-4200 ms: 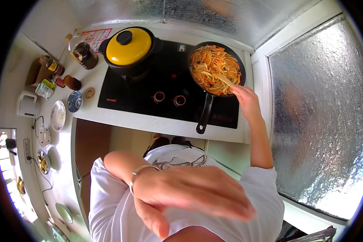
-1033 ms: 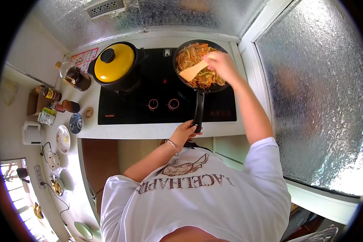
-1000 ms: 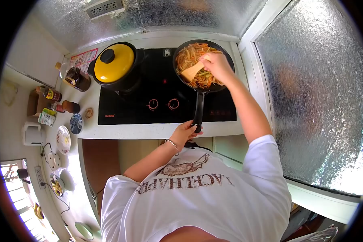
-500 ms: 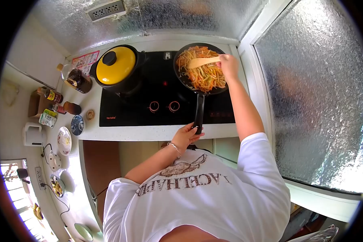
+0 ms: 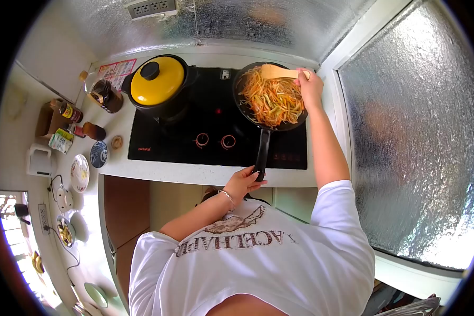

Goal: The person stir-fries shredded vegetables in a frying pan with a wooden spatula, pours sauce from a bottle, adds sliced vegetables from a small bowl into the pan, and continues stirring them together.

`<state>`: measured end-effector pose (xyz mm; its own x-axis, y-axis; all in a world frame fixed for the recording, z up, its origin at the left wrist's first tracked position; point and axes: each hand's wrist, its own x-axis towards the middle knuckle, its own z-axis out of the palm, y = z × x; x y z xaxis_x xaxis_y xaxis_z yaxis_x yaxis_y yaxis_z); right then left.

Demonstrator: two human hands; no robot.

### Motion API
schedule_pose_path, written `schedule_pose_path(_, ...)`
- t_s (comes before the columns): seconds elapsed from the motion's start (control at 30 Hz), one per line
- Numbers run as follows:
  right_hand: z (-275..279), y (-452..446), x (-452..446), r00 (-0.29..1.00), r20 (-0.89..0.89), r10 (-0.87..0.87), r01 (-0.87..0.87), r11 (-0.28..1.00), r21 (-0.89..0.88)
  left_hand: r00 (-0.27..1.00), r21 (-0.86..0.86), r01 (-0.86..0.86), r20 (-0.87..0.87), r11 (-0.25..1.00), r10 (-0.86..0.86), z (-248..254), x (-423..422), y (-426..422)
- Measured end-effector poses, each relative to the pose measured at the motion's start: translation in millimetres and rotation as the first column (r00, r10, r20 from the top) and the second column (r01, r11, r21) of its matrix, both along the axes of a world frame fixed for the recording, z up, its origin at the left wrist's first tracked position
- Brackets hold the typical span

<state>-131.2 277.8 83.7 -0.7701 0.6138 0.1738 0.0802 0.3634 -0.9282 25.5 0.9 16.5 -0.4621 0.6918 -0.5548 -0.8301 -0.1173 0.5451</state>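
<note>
A black frying pan (image 5: 240, 104) sits on the right side of the cooktop, full of shredded orange and pale vegetables (image 5: 271, 100). Its handle points toward my body, and my left hand (image 5: 243, 181) is closed around the handle's end. Over the far edge of the food, my right hand (image 5: 310, 88) grips a wooden spatula (image 5: 279, 71). The spatula's broad blade points left and rests at the top of the vegetables. My right fingertips are partly hidden behind the spatula and hand.
A black pot with a yellow lid (image 5: 160, 84) stands on the left of the black cooktop (image 5: 179, 150). Bottles, including a dark-filled one (image 5: 106, 96), a blue patterned bowl (image 5: 99, 154) and a plate (image 5: 80, 173) line the left counter. A foil-like wall panel (image 5: 405, 131) borders the right.
The spatula blade has moved to the far edge of the pan, with my right hand following slightly. My left hand keeps its hold on the handle. The camera view has shifted a little.
</note>
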Motion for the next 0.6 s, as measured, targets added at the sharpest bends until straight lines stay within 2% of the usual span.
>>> schedule_pose_path(0.07,1,1,-6,0.986,0.006,0.168,-0.158,0.919,0.36,1.0,-0.009,0.003,-0.004,1.0,-0.003,-1,1,-1)
schedule_pose_path(0.1,-1,-2,-8,0.985,0.005,0.17,-0.16,0.92,0.359,1.0,-0.018,0.004,-0.006,1.0,-0.004,-2,1,-1)
schedule_pose_path(0.17,-8,-11,-10,0.95,0.09,0.298,-0.303,0.82,0.485,1.0,-0.027,0.009,-0.007,1.0,-0.009,-3,1,0)
schedule_pose_path(0.23,-25,-8,-8,0.93,0.064,0.362,-0.339,0.777,0.531,1.0,-0.008,0.006,-0.011,1.0,-0.007,-1,1,-1)
schedule_pose_path(0.3,-32,-3,6,0.838,0.157,0.523,-0.487,0.587,0.646,1.0,-0.008,0.006,-0.011,1.0,-0.006,-2,0,-2)
schedule_pose_path(0.33,-18,-6,16,0.827,0.203,0.524,-0.499,0.519,0.694,1.0,-0.007,0.002,-0.012,1.0,-0.002,-2,0,-2)
schedule_pose_path(0.37,-11,-4,21,0.827,0.205,0.524,-0.5,0.517,0.695,1.0,-0.004,0.003,-0.011,1.0,-0.003,-2,0,-2)
schedule_pose_path(0.43,2,7,28,0.885,0.204,0.418,-0.459,0.714,0.529,0.999,-0.025,0.015,-0.03,1.0,-0.015,-2,0,-1)
schedule_pose_path(0.5,6,17,26,0.913,0.188,0.361,-0.403,0.736,0.544,1.0,-0.025,0.001,-0.025,1.0,-0.001,0,0,-1)
schedule_pose_path(0.57,-10,26,24,0.955,-0.009,0.298,-0.238,0.78,0.579,1.0,-0.029,-0.004,-0.02,1.0,0.004,0,1,-1)
schedule_pose_path(0.6,-24,29,22,0.961,0.109,0.253,-0.271,0.804,0.529,1.0,-0.02,-0.009,-0.018,1.0,0.009,-2,2,-1)
